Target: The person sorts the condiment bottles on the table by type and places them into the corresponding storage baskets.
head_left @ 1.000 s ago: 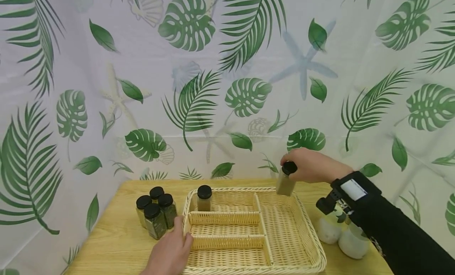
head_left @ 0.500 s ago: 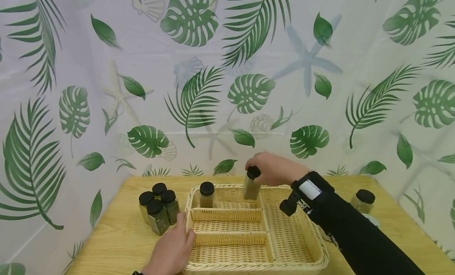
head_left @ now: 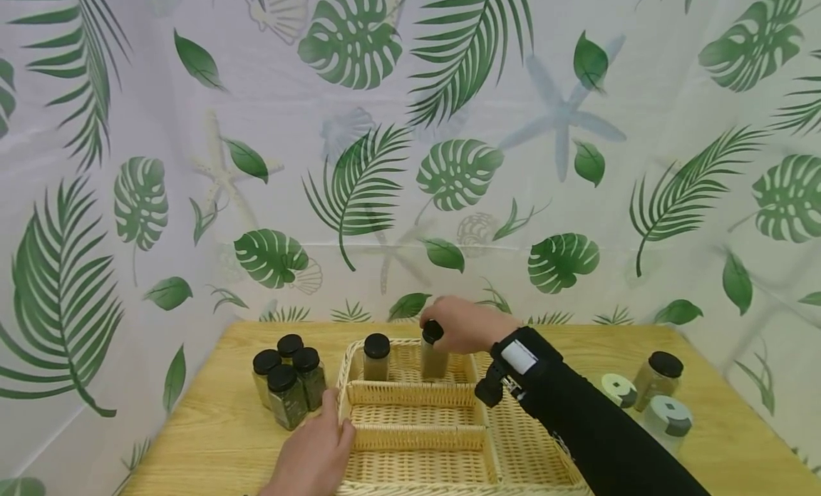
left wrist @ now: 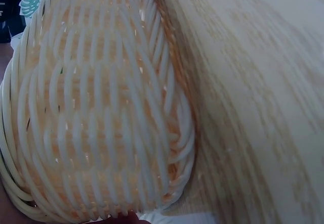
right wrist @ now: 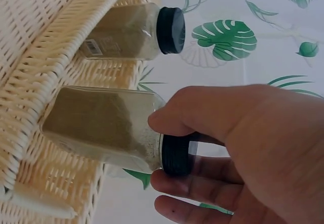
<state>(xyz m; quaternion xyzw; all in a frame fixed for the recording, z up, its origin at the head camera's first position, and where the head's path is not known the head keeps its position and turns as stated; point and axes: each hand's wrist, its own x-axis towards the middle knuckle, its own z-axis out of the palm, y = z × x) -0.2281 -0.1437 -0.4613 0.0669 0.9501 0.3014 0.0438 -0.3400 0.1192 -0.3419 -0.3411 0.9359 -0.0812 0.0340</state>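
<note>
My right hand (head_left: 463,323) pinches a glass spice jar (right wrist: 109,125) with a black lid by its neck and lid. This jar, partly filled with brownish powder, stands in the back left compartment of a divided wicker basket (head_left: 417,434). Beside it on the left, a similar powder jar (head_left: 375,358) sits in the same compartment. My left hand (head_left: 314,442) holds the basket's left rim, thumb over the edge. In the left wrist view the woven outer wall (left wrist: 96,97) of the basket fills much of the picture, and most of that hand is hidden.
Several black-lidded spice jars (head_left: 287,400) cluster on the wooden table (head_left: 205,417) left of the basket. To the right stand another black-lidded jar (head_left: 659,375) and two pale-topped containers, one a white jar (head_left: 667,419). A leaf-patterned cloth (head_left: 410,197) hangs behind.
My right hand has carried the jar leftward from above the basket's right compartment and lowered it into the back left one. The left hand keeps its hold on the rim.
</note>
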